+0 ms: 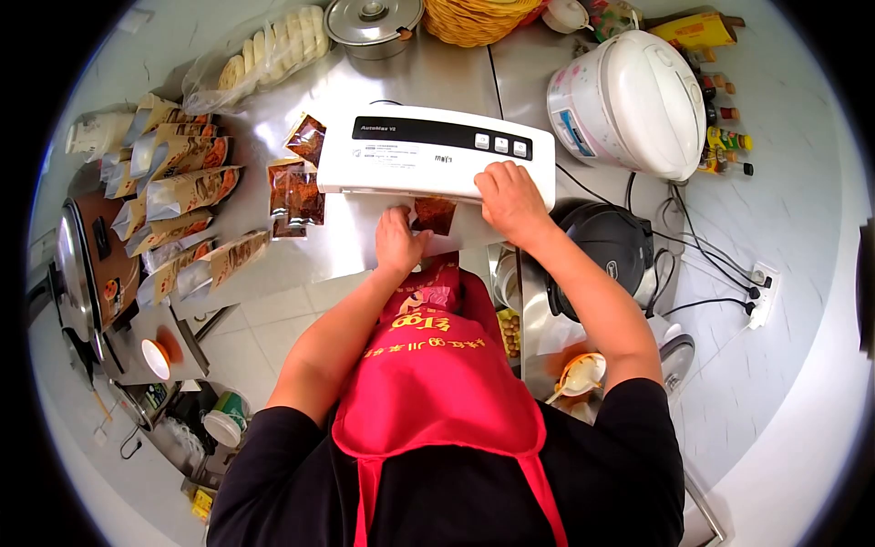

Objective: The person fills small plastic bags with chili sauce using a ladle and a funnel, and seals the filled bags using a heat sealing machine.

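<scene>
A white vacuum sealer with a dark control strip lies on the steel counter. From beneath its front edge sticks a clear packet of dark red-brown seasoning. My left hand is closed at the packet's left side, thumb against it; the fingertips are partly hidden. My right hand has its fingers curled over the sealer's front edge, right of the packet. Left of the sealer lie more filled packets, some overlapping, with another packet just above them.
Several printed paper pouches stand at the left. Behind are a bag of pale rolls, a lidded pot and a wicker basket. A white rice cooker and a black appliance with cables stand at the right.
</scene>
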